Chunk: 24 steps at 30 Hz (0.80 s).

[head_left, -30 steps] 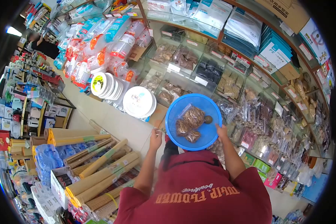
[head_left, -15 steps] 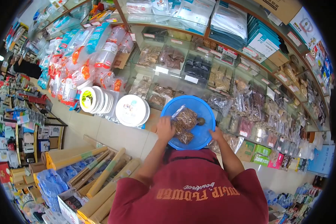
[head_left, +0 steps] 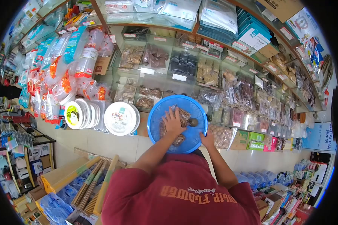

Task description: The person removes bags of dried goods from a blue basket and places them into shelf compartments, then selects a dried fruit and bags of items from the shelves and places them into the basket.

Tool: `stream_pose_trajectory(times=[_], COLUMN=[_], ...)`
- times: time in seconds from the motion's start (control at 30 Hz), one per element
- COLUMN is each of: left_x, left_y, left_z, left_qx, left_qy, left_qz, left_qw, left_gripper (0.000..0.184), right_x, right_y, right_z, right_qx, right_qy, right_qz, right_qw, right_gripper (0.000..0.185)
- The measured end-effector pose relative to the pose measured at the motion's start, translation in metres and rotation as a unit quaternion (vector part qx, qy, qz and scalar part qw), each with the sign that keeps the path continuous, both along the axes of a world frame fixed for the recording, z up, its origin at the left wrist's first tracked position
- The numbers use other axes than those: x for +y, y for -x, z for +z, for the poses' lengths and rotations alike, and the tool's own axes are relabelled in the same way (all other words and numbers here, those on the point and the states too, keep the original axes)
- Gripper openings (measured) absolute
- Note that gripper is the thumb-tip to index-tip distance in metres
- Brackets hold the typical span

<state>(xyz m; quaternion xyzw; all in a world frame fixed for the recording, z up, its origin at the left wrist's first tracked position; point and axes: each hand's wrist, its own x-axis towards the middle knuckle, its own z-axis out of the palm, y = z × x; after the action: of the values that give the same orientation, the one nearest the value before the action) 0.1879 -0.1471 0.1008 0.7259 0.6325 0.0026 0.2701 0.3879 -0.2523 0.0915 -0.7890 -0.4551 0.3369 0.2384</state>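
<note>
A round blue plastic colander (head_left: 197, 108) with slatted sides is held in front of my body. Inside it lie clear plastic bags of brown dried goods (head_left: 184, 117), and a small dark round object (head_left: 193, 122) sits to their right. My left hand (head_left: 172, 123) lies over the bags with its fingers spread, covering part of them. At the colander's lower right rim, my right hand (head_left: 207, 139) is closed on the edge; the thumb shows and the other fingers are partly hidden.
Glass shelves of bagged dried goods (head_left: 208, 71) stand just beyond the colander. White round tub lids (head_left: 120, 118) and plastic-wrapped bottles (head_left: 86, 62) are at the left. Rolled mats (head_left: 69, 172) stand at lower left, and a carton of round brown goods (head_left: 219, 135) at the right.
My left hand has moved from the bags' left edge onto their top, fingers now spread. The right hand stays on the rim. The view has shifted so the shelves appear further left.
</note>
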Motion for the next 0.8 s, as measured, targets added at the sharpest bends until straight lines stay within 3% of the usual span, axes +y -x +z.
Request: stream_pose_trajectory(times=[0.2, 0.43, 0.53, 0.63, 0.8], left_x=[0.003, -0.002, -0.004, 0.0, 0.052], left_y=[0.008, 0.028, 0.044, 0.07, 0.114], left_z=[-0.012, 0.005, 0.031, 0.065, 0.092], left_qx=[-0.053, -0.091, -0.151, -0.175, -0.117], left_qy=[0.007, -0.01, -0.099, -0.165, -0.241], left_qz=[-0.048, -0.009, -0.015, 0.015, 0.168], left_qw=[0.997, 0.996, 0.983, 0.97, 0.949], left_gripper=[0.123, 0.118, 0.114, 0.111, 0.107], right_x=[-0.018, -0.028, -0.029, -0.03, -0.034], right_y=[0.011, 0.01, 0.007, 0.008, 0.004], right_z=[-0.01, -0.021, -0.023, -0.022, -0.035], right_qx=[-0.006, 0.007, 0.018, -0.001, 0.027], right_qy=[-0.01, -0.016, 0.005, -0.005, 0.001], right_qz=[-0.028, -0.038, -0.047, -0.055, -0.068], right_qw=[1.0, 0.999, 0.999, 0.998, 0.997], right_gripper=[0.025, 0.027, 0.025, 0.023, 0.021])
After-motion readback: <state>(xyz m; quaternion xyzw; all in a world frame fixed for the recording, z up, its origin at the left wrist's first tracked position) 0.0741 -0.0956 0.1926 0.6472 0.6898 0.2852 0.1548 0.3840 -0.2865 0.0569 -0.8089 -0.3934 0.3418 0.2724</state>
